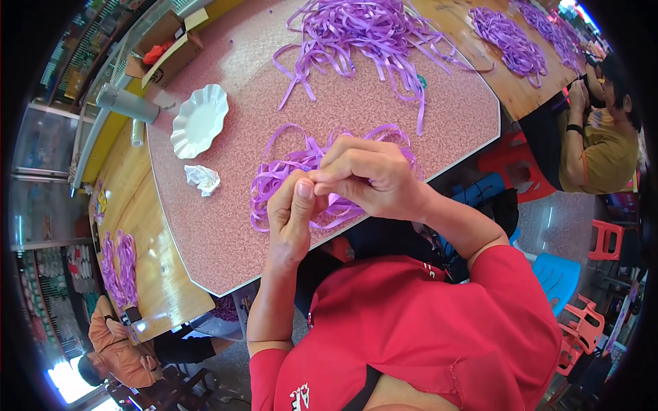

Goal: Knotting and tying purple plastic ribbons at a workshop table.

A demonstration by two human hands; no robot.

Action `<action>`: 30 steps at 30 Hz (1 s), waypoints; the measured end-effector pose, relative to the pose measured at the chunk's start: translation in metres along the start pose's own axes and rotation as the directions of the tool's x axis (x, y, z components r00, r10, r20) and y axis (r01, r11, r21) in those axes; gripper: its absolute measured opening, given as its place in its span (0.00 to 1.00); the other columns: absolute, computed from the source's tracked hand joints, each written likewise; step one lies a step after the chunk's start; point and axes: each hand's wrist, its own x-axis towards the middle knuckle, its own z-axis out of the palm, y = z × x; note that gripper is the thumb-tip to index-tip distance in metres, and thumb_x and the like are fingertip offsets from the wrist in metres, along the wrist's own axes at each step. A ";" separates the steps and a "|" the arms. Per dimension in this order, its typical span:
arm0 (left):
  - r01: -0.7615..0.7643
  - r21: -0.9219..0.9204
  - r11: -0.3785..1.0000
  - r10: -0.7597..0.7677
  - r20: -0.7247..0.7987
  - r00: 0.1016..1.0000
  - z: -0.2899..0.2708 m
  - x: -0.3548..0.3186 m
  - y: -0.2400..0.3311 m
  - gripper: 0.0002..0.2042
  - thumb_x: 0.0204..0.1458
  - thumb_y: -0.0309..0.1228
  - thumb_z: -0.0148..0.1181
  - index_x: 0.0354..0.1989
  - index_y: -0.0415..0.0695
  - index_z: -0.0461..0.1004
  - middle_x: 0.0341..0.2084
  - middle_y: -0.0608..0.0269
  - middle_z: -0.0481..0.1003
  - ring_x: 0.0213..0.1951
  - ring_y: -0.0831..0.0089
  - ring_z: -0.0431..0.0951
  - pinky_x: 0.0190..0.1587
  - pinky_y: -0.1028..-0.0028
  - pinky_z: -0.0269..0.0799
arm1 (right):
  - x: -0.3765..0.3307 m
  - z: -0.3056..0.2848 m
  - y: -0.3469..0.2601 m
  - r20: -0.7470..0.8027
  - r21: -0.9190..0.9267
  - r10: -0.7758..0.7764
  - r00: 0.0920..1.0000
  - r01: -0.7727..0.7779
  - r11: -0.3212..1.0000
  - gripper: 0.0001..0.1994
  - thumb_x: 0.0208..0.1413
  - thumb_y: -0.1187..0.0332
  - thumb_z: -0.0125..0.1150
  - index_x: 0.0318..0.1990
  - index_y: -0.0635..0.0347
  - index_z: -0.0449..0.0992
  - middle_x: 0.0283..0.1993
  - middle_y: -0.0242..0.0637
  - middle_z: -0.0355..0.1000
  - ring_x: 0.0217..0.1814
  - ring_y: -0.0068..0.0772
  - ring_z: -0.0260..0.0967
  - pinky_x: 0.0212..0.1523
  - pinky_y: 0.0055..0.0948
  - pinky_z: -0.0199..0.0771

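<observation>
My left hand (293,209) and my right hand (367,177) meet fingertip to fingertip over the near part of the pink speckled table (226,240). Both are closed in a pinch. Whatever lies between the fingertips is too small and covered to make out. Just beyond and beneath them spreads a loose pile of purple ribbons (264,195), partly hidden by my hands. A larger heap of purple ribbons (356,31) lies at the far side of the table, with loose ends trailing toward me.
A white scalloped plate (200,122) and a crumpled white tissue (203,179) lie at left, near a grey cylinder (127,103) and an open cardboard box (171,51). More purple ribbons (508,42) cover a wooden table at right. People sit at both sides; a blue chair (555,277) stands at right.
</observation>
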 end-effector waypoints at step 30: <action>0.069 0.526 0.848 0.065 -0.231 0.971 -0.015 0.010 -0.021 0.08 0.63 0.28 0.58 0.46 0.39 0.73 0.40 0.66 0.72 0.43 0.78 0.71 0.48 0.78 0.66 | -0.017 -0.044 0.025 -0.056 -0.065 0.347 0.936 -0.350 0.934 0.06 0.58 0.73 0.66 0.42 0.64 0.81 0.39 0.35 0.76 0.42 0.23 0.74 0.42 0.25 0.73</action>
